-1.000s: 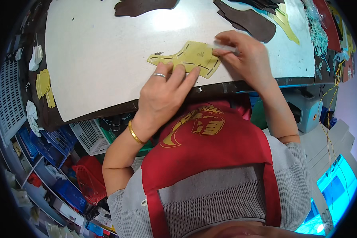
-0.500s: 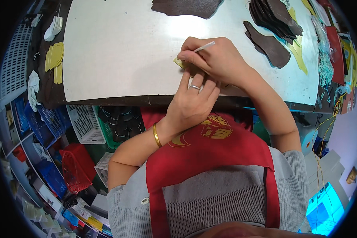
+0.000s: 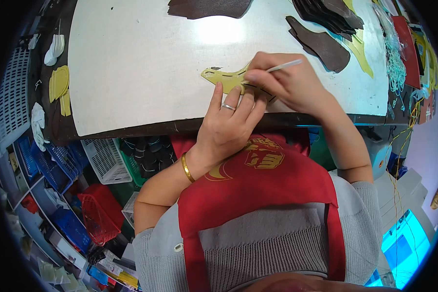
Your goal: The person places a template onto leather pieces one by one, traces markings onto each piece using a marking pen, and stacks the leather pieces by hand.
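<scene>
A curved yellow pattern template (image 3: 222, 79) with dark slots along its edges lies near the front edge of the white work board (image 3: 136, 78). My left hand (image 3: 227, 119), with a ring and a gold bangle, rests flat on it, fingers stretched out and pressing its near side. In my right hand (image 3: 294, 87) is a slim white pen (image 3: 290, 64), pinched and slanting up to the right. The pen's tip is hidden behind my right fingers, over the template's right part. A small dark patch shows at the template's far edge.
Dark brown leather pieces (image 3: 321, 46) and a stack of more (image 3: 326, 17) lie at the far right. Another brown piece (image 3: 209, 7) is at the far edge. Yellow templates (image 3: 59, 87) sit at the left, tangled cords (image 3: 395, 68) at the right. Baskets (image 3: 107, 160) stand below.
My right hand has moved right along the template with the pen, uncovering its left end. My left hand stays on the template, its fingers a little more spread. The view has shifted slightly.
</scene>
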A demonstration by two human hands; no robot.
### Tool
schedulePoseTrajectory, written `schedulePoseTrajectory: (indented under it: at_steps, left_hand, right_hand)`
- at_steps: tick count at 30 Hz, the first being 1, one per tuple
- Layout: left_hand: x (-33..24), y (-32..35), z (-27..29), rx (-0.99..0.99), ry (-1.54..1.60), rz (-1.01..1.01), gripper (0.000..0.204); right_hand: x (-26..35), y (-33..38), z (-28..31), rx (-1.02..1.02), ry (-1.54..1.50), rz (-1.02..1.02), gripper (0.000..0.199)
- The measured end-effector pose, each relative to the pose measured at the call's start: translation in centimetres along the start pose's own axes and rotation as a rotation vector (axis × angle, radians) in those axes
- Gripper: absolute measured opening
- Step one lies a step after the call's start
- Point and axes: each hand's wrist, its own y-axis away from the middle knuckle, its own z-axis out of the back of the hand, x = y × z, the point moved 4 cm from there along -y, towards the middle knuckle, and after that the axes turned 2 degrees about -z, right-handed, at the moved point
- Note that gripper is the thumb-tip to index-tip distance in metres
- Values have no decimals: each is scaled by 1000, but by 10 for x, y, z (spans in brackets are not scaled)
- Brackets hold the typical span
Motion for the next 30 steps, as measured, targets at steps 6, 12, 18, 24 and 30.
schedulePoseTrajectory:
  at_steps: [6, 12, 18, 24, 30]
  left_hand:
    - [0, 0, 5, 74, -1, 9, 34]
    - [-3, -3, 8, 118, -4, -20, 33]
    - [0, -5, 7, 114, 18, -17, 34]
    - [-6, -5, 13, 101, -10, -27, 34]
    - [-1, -9, 10, 118, 25, -32, 32]
  right_hand:
    - [7, 35, 8, -94, 443, 38, 23]
    - [3, 41, 15, -265, -89, -101, 25]
    - [8, 37, -6, -217, 367, 104, 20]
    - [-6, 71, 26, -272, 75, -192, 20]
    - [-23, 67, 13, -394, 330, -275, 18]
